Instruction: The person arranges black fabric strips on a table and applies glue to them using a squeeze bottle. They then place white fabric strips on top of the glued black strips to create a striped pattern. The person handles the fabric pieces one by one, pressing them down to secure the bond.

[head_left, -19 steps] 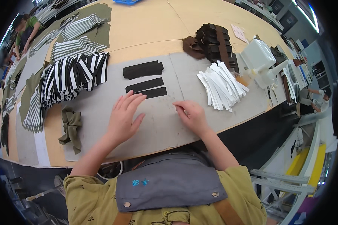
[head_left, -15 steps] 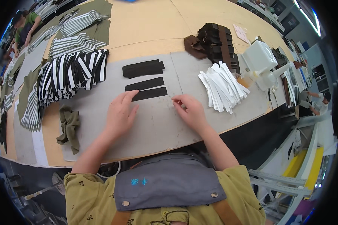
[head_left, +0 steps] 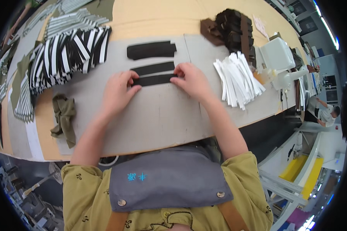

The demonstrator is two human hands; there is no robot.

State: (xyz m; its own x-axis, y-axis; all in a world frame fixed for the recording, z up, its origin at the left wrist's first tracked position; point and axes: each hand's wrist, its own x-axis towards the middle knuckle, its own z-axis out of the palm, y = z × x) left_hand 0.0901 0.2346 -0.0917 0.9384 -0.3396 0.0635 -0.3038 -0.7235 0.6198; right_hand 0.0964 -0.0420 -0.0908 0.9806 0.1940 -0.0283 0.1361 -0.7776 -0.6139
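A black fabric strip (head_left: pixel 155 80) lies crosswise on the grey table covering, nearest to me. My left hand (head_left: pixel 121 90) closes on its left end, thumb below the edge and fingers above. At the right end my right hand (head_left: pixel 192 82) pinches it between thumb and fingers. Just beyond lies a second black strip (head_left: pixel 153 68), apart from the first and partly behind my fingertips. Farther off is a small stack of black strips (head_left: pixel 150 50) with uneven right ends.
To the left are a heap of black-and-white strips (head_left: pixel 71 57) and a crumpled olive cloth (head_left: pixel 64 117). On the right lie white strips (head_left: pixel 239 81), a dark brown bundle (head_left: pixel 233 32), a white container (head_left: pixel 277 54) and plastic bottles (head_left: pixel 283 79). A person (head_left: pixel 327 113) is at far right.
Both hands have moved forward to the nearest black strip and closed on its two ends. The right hand was beside the strips with nothing in it before. The view has shifted slightly.
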